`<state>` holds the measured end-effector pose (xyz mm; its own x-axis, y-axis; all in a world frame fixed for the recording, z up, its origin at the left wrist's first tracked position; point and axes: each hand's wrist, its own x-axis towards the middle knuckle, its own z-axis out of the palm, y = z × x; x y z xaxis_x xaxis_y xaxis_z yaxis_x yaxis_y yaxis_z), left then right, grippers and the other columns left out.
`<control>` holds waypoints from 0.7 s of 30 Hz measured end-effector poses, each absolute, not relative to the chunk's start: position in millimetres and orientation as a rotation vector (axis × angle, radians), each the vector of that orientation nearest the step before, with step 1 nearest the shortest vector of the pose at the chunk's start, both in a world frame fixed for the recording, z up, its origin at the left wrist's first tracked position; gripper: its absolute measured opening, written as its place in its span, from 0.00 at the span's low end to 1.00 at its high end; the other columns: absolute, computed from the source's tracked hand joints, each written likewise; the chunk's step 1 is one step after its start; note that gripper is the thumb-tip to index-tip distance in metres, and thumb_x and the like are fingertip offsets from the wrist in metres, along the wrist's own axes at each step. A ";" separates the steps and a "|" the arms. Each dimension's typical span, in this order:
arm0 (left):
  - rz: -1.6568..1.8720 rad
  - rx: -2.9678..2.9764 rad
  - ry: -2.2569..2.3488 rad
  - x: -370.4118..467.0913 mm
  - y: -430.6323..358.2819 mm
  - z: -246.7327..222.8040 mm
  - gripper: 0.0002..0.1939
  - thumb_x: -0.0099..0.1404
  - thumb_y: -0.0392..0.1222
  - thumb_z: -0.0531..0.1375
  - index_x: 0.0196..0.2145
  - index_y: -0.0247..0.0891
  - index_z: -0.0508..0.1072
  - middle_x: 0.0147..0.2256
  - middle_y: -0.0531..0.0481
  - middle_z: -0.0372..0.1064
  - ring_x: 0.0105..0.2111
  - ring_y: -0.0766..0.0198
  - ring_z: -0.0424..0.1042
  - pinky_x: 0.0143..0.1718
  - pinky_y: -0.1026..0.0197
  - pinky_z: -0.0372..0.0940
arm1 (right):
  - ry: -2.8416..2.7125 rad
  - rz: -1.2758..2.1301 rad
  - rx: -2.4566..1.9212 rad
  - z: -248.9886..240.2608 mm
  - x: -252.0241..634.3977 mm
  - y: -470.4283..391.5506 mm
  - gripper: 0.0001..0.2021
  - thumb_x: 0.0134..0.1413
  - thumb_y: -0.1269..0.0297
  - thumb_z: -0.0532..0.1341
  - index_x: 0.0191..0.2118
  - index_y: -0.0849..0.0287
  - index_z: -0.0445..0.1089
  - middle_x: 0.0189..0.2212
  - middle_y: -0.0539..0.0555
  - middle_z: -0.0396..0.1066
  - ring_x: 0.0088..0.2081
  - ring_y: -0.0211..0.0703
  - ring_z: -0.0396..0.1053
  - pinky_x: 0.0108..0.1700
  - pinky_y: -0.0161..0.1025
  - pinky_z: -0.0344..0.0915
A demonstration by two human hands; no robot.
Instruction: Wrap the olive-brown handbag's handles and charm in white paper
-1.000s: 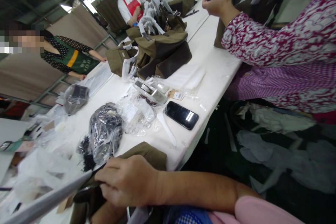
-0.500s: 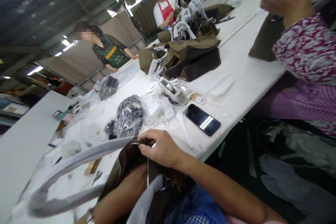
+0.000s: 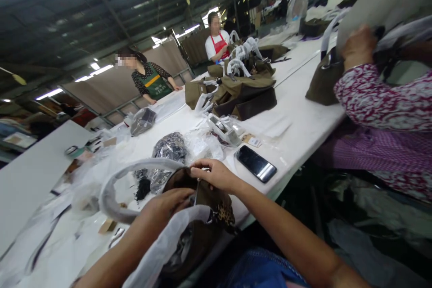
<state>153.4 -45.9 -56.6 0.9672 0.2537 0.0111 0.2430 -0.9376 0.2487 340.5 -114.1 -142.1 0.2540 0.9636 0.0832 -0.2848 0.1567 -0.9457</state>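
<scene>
An olive-brown handbag (image 3: 211, 238) with a dark metal chain charm (image 3: 225, 216) stands tilted at the table edge in front of me. Its mouth gapes, and a zipper (image 3: 197, 191) runs along the rim. My right hand (image 3: 213, 174) pinches the far end of the rim, fingers closed. At the mouth, my left hand (image 3: 177, 199) has its fingers curled at the zipper edge; the fingertips are partly hidden. One handle (image 3: 116, 184), wrapped in white, loops out beyond my left forearm. A second wrapped handle (image 3: 165, 238) arches on the near side.
A black phone (image 3: 255, 163) lies right of my hands. Behind the bag are a dark plastic-wrapped bundle (image 3: 170, 146) and loose clear plastic (image 3: 202, 146). Several olive bags (image 3: 243, 92) are piled farther back. A co-worker's patterned sleeve (image 3: 381, 94) is at right; two people stand across the table.
My left hand has come up out of the bag to its mouth. My right hand still holds the rim. The co-worker at right has lowered a hand to a bag.
</scene>
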 end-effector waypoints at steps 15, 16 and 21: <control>0.319 2.823 0.470 188.5 -58.2 -48.6 0.20 0.65 0.34 0.64 0.54 0.46 0.74 0.42 0.51 0.76 0.40 0.57 0.75 0.41 0.60 0.68 | -0.608 1.069 -0.814 -148.2 320.9 -158.2 0.19 0.50 0.56 0.73 0.46 0.58 0.77 0.44 0.54 0.77 0.41 0.40 0.73 0.43 0.33 0.68; 0.316 2.825 0.475 188.9 -60.9 -45.4 0.20 0.63 0.34 0.65 0.52 0.46 0.74 0.40 0.52 0.76 0.38 0.58 0.75 0.39 0.61 0.67 | -0.612 1.067 -0.819 -149.0 321.4 -159.4 0.19 0.50 0.57 0.73 0.47 0.57 0.77 0.45 0.55 0.77 0.43 0.42 0.73 0.45 0.35 0.69; 0.308 2.820 0.445 187.7 -62.2 -40.0 0.10 0.60 0.35 0.68 0.40 0.42 0.76 0.38 0.55 0.75 0.36 0.65 0.73 0.34 0.66 0.62 | -0.619 1.097 -0.827 -155.5 324.6 -162.4 0.25 0.48 0.56 0.74 0.52 0.55 0.74 0.49 0.58 0.77 0.52 0.53 0.73 0.57 0.46 0.68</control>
